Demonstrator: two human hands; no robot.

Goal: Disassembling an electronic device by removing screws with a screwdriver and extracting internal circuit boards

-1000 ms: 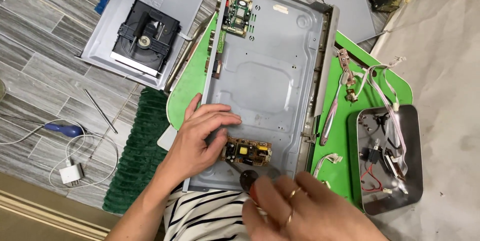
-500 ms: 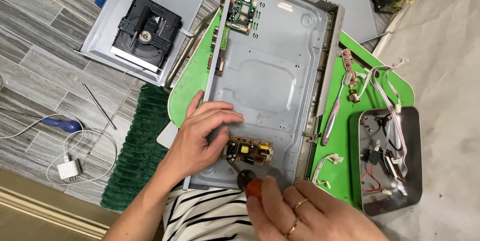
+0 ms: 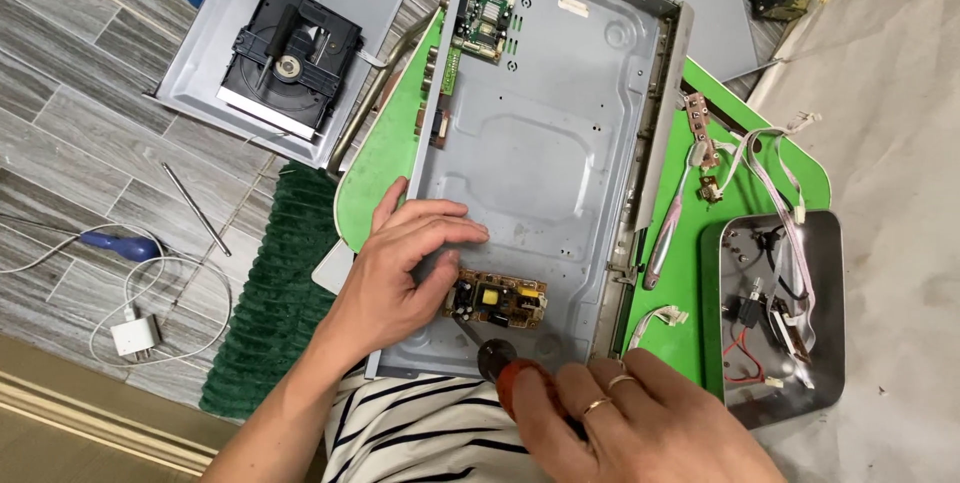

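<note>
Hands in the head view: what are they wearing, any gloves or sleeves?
Both hands are bare, no gloves. The right hand wears two thin gold-coloured rings on neighbouring fingers. The left hand shows no rings, and its forearm has no sleeve or watch.

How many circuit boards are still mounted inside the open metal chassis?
2. A green circuit board sits at the far end of the chassis; a brown circuit board sits at the near end, beside the left hand. Hands may hide others.
</note>
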